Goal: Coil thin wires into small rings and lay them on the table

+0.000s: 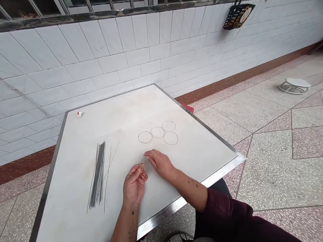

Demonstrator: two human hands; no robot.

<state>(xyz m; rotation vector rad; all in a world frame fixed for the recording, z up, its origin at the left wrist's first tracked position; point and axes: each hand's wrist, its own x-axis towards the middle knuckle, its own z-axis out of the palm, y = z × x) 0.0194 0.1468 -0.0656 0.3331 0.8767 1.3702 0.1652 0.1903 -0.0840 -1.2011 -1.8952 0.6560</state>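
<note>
White glazed tile wall [101, 57] along far side, running off to right. Steel window rail [101, 14] along top of wall. Patterned black bag [237, 16] hanging high on wall, far right. Terrazzo floor [264, 161] below, grey and pink panels. Low wire stand [294, 86] with round white top on floor, far right.

White tabletop [156, 111] filling centre of view, angled to wall, with stainless edge trim [176, 205]. Small red-and-white object [80, 114] near far left corner. Bundle of thin dark wires [99, 174] lying left of centre, roughly parallel, strands fanned at near end. Two loose wires [108, 178] just right of bundle, apart from it. Four thin wire rings [157, 132] flat in a tight cluster, mid-table, toward far side; contact between rings too fine to confirm.

Fifth wire ring [145, 166] up off table between both hands, near table's near edge. Left hand [133, 186] below ring, thumb and fingertips pinched together on ring's near side, small tan patch at pinch. Right hand [160, 164] to right, maroon sleeve [227, 211] on forearm, fingers together, tips at ring's far side; firm grip or light touch: cannot tell.
</note>
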